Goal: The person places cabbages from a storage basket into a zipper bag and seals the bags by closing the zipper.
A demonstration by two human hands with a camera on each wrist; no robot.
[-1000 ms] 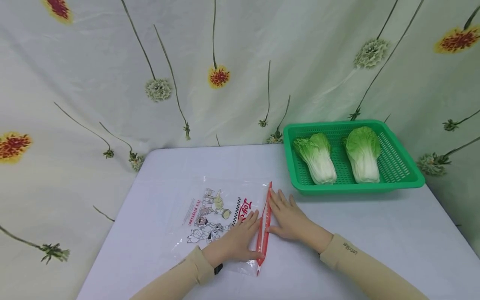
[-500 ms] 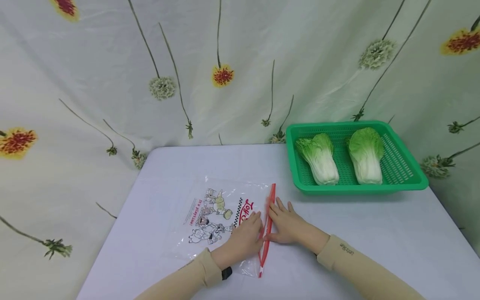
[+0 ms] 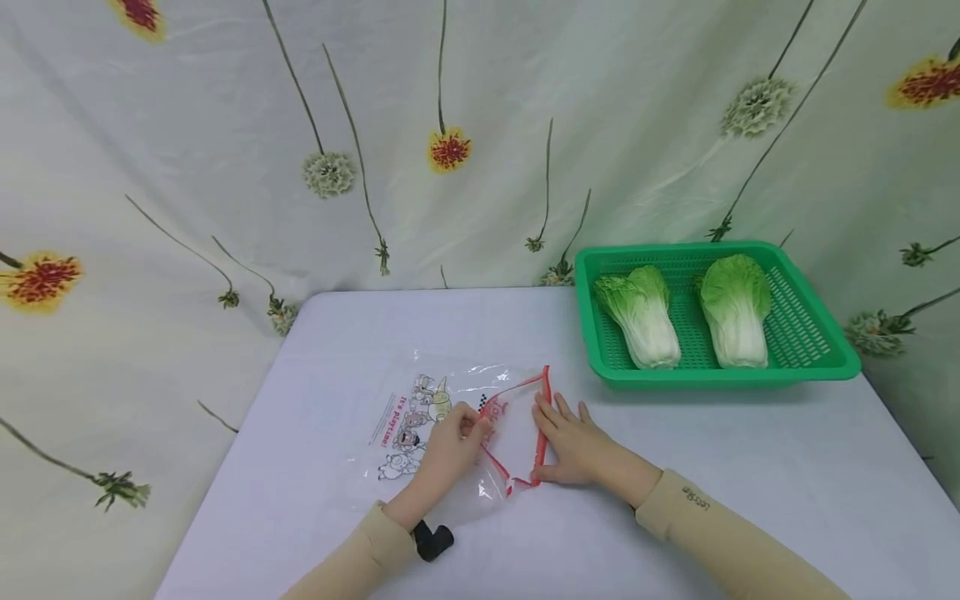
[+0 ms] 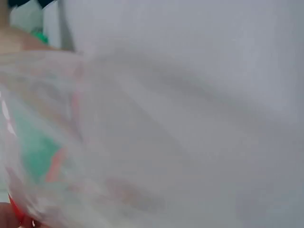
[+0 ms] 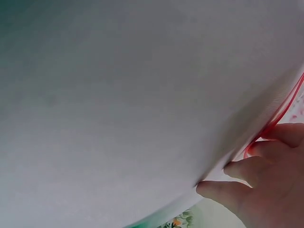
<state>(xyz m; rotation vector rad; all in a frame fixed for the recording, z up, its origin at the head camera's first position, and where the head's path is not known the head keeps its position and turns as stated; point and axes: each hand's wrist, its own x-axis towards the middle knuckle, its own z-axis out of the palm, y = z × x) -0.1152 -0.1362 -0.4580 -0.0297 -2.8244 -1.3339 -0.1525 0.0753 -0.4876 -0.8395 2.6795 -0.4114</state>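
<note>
Head view: two hands (image 3: 453, 446) (image 3: 576, 446) touch one bag (image 3: 416, 429) (two cabbages (image 3: 645, 321) (image 3: 737, 315) nearby).

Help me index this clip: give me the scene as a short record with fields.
Bag: clear, printed, red-edged, spread open
Left grip: pinches one side of the opening
Right grip: touches the opposite side
Basket: green, on the table, beyond the right grip
Contents: two leafy vegetables, side by side
Backdrop: floral cloth
</note>
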